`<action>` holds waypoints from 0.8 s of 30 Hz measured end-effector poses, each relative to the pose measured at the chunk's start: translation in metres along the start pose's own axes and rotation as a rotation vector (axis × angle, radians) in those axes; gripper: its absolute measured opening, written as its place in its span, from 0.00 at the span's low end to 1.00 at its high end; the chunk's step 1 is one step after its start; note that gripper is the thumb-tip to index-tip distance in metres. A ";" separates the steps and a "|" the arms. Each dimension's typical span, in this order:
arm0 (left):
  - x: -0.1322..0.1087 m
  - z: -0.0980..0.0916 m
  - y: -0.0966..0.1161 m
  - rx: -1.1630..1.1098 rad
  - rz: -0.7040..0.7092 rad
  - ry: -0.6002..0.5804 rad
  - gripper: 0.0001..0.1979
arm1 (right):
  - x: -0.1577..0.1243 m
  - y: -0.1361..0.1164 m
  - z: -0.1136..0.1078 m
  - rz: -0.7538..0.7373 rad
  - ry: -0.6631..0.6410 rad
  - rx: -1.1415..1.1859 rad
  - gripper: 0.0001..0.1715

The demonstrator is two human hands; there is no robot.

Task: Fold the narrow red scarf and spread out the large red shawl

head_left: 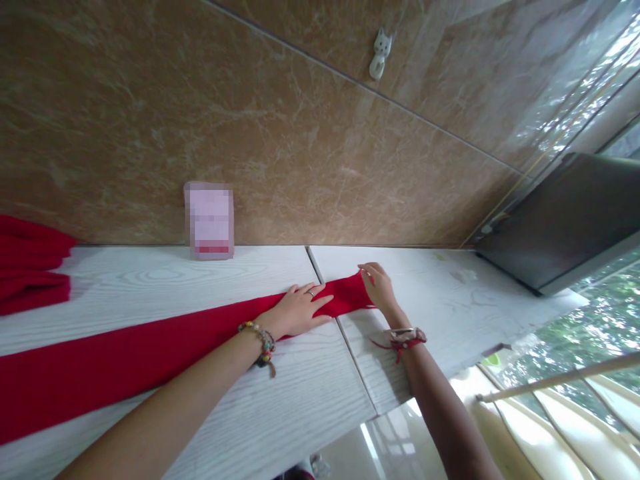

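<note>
A long strip of red cloth (pixel 145 347) runs across the white wood-grain table from the left edge of the view, narrowing to an end right of centre. On this cloth my left hand (pixel 298 309) lies flat with its fingers spread, pressing near the narrow end. My right hand (pixel 379 288) is at that end, thumb and fingers closed on its far corner. The cloth bunches slightly between my hands. Part of its narrow end is hidden behind my right hand.
More red fabric (pixel 33 267) lies at the left by the wall. A pinkish packet (pixel 210 220), blurred out, leans on the brown tiled wall. A dark panel-like object (pixel 565 220) stands at the table's right end. A cat-shaped hook (pixel 381 53) is on the wall; a railing (pixel 560 377) is lower right.
</note>
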State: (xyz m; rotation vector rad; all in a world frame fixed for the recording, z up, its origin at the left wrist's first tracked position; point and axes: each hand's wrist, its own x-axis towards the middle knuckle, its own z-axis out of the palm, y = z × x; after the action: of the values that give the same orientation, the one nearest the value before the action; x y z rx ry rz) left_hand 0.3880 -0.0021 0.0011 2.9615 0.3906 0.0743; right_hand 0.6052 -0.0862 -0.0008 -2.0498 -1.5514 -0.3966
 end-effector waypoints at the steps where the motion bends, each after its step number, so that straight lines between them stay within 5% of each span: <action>1: 0.000 0.000 0.000 -0.002 -0.002 0.001 0.27 | 0.000 -0.006 0.005 -0.072 -0.053 0.025 0.18; 3: 0.000 0.000 0.001 -0.003 -0.009 0.001 0.27 | 0.000 -0.013 0.014 -0.144 -0.174 0.003 0.18; 6: 0.000 -0.002 0.001 -0.005 -0.014 -0.003 0.27 | -0.001 -0.007 0.020 -0.022 -0.236 -0.132 0.17; 11: -0.002 -0.002 0.001 -0.010 -0.014 -0.009 0.27 | -0.004 0.025 0.002 0.281 -0.103 -0.234 0.16; 16: 0.000 0.002 -0.001 -0.018 -0.009 0.010 0.26 | -0.002 0.015 -0.009 0.147 0.056 -0.084 0.17; 20: 0.000 0.002 -0.001 -0.013 -0.011 0.018 0.26 | -0.001 -0.011 0.000 -0.017 -0.176 -0.049 0.17; 24: -0.001 0.000 0.000 -0.019 -0.015 0.010 0.27 | -0.003 -0.012 -0.001 0.176 -0.289 -0.283 0.18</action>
State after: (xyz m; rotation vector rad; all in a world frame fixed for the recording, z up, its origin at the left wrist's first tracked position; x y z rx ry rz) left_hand 0.3874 -0.0020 0.0015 2.9405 0.4115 0.0899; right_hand 0.5930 -0.0867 0.0013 -2.5351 -1.5280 -0.2732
